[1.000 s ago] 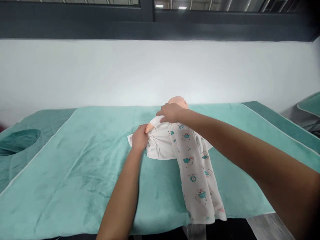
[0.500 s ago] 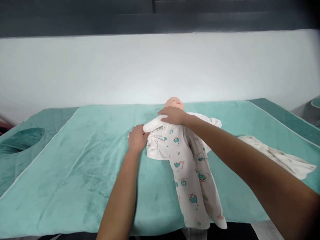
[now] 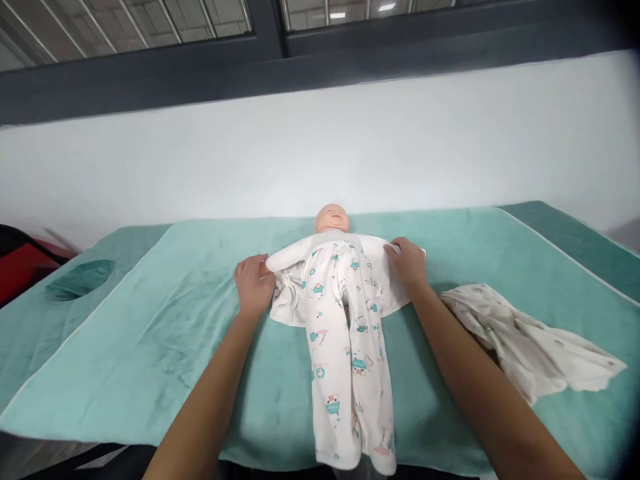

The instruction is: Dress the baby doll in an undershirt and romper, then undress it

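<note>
Left hand: at white sleeve | right hand: at opposite sleeve | both grips unclear | between hands: doll, printed trousers

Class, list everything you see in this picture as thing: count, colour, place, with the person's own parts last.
doll: one, pinkish head, lying centre, head toward the wall
top: one, white, around the doll's upper body
trousers: one pair, white with teal and pink prints, from the doll's torso to the near edge
cloth: one, off-white, crumpled, right
cover: one, green with darker ends, beneath the doll
hole: one, dark green, left end
red item: one, far left, unclear
wall: one, white, behind
window frame: one, dark grey, top
left hand: one, bare, at one sleeve's end
right hand: one, bare, on the other sleeve
</note>
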`<state>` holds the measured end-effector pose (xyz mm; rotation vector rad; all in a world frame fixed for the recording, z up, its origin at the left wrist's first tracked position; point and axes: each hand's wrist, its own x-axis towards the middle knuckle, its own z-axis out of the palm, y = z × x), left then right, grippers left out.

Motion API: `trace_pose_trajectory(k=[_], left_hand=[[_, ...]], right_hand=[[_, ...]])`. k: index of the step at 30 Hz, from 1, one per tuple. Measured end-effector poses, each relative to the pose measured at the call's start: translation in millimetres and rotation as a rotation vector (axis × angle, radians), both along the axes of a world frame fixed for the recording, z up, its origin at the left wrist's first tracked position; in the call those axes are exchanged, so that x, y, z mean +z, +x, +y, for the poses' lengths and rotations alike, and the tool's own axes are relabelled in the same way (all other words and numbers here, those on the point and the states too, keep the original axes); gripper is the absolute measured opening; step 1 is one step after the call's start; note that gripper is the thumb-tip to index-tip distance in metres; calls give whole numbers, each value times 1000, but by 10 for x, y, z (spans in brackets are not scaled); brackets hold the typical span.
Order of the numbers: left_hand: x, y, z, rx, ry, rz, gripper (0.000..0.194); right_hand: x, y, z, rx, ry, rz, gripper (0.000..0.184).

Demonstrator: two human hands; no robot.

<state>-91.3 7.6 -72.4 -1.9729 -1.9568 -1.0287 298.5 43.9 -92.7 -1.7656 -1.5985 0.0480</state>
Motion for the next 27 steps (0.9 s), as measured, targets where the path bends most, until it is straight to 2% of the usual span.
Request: trace_pose_trajectory(k=[2,4,5,7,11,14,18,21,24,27], left_hand=[[95,213,-73,52,44,21,47],[231,517,-105,49,62,46,48],[311,692,-98,9,60,52,48],[483,1064,-33,-150,10,53,43],[777,1738,229,-426,-247,223,36],[890,2061,425,-452,-491,464,50],[969,2146,562,-383,-657,585,62],[1056,1994,573,-378,-720,606,62],[1128,1859,550,-364,-770,632,62],[1078,1933,533,-335,-772,667,56]], right_hand=[[29,-14,42,18,-19,38,20],[33,-17,67,23,-18,70,19],[29,-16,74,23,-17,79,18],[23,-16,77,22,-20,84,17],[61,-36,60,4,-57,57,13],[102,-40,51,-9,-87,21,13],[108,-3,56,-24,-92,12,12],[87,27,54,-80,-77,93,11],[78,33,37,-97,-150,235,14],[84,26,24,-91,-175,311,15]])
